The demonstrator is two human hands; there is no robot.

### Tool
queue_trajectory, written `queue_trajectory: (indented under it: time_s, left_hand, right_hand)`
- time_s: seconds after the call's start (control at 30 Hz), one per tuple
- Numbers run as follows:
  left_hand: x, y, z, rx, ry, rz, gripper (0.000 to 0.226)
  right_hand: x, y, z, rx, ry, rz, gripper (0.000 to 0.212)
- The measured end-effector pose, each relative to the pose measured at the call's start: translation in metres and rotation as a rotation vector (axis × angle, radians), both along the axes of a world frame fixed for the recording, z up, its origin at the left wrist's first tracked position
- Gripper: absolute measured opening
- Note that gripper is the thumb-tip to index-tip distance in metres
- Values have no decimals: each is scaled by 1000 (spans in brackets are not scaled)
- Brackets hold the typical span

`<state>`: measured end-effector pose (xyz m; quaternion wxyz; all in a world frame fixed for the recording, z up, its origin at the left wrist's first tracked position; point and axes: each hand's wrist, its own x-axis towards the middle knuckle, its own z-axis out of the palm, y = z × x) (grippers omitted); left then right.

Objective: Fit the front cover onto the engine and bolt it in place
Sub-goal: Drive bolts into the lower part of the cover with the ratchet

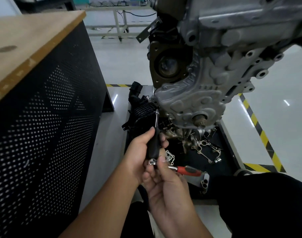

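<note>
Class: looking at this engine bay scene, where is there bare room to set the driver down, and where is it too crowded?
Free: the wooden benchtop. Crowded: the black tray under the engine, littered with gaskets and a red-handled ratchet.

We saw a black tray on the glossy floor, edged by yellow-and-black tape. On the tray lay a black plastic manifold, metal gaskets, a socket, a red-handled ratchet and a small casting. A perforated cabinet stood on the floor to the left.
</note>
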<state>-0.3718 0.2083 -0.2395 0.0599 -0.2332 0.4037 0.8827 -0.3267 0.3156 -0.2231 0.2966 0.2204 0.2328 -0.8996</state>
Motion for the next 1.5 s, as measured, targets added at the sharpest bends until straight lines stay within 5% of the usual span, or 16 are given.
queue_trajectory:
  time_s: [0.07,0.17,0.23,0.4,0.47,0.53,0.63,0.7,0.77,0.9,0.97,1.13,1.2,1.37,1.43,1.5]
  left_hand:
    - [-1,1,4,-48,-67,46,41]
    - [-7,5,12,-73,-168,100,43]
    - [-11,5,14,-85,-177,108,47]
    - [-10,6,15,-188,-64,-13,47]
    - [-13,5,15,-266,-41,12,42]
    - [-15,6,13,-426,-30,55,38]
    - [-17,9,10,-522,-90,142,39]
    - [-18,13,11,-391,-120,154,39]
    - [-19,15,14,-185,-122,155,39]
    - [-16,9,16,-38,-22,102,32]
    - [-16,2,14,-136,-17,110,34]
    - [-20,7,5,-585,17,193,30]
    - [-20,7,4,-522,31,209,29]
    - [-17,7,11,-169,20,65,29]
    - [-17,5,11,-279,31,72,24]
    - [-16,2,12,-423,45,107,26]
  right_hand:
    - [1,-1,-2,279,181,-3,23]
    - [-4,3,-7,1075,889,-33,9]
    - [-3,3,-9,1245,1082,-75,9]
    - [3,-2,12,-90,55,-114,12]
    - [4,0,12,-301,-125,-95,23]
    - [2,5,12,63,83,-16,17]
    - [-9,18,7,1079,787,124,10]
    - [-19,23,11,1264,969,155,12]
    - [-17,23,19,1038,809,120,12]
    - [-6,9,25,-97,35,29,22]
    - [-1,5,22,-191,-101,21,27]
    - [-14,17,12,1037,774,153,14]
    - [-17,18,12,1208,879,159,13]
    - [-13,14,22,-249,-135,6,26]
    - [-8,11,19,-445,-308,-37,31]
    - [-4,7,16,-236,-168,19,30]
